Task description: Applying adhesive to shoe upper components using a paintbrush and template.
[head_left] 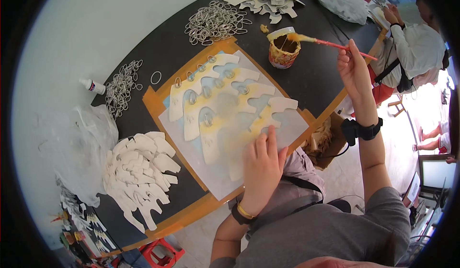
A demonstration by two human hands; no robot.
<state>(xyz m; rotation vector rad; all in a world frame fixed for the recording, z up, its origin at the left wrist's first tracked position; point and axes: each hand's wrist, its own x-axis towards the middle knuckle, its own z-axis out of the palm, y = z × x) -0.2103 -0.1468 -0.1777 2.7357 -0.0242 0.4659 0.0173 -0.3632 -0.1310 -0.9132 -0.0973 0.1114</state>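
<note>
My right hand [353,71] grips the red handle of a glue brush [329,44]. The brush's yellow-coated tip is at the mouth of a small pot [283,56], smeared with thick yellow glue. On a white sheet [300,123], several curved off-white cut pieces [194,126] lie in overlapping rows, with yellow glue along parts of them. Oval metal rings [208,120] sit on several of these pieces. My left hand [262,162] rests with fingers stretched out, fingertips touching the nearest right piece [268,119].
Heaps of metal rings [215,22] and a smaller heap [123,87] lie on the black table [158,40]. A pile of off-white pieces [139,167] is at left, near a clear plastic bag [79,148]. Another person [417,47] works at far right.
</note>
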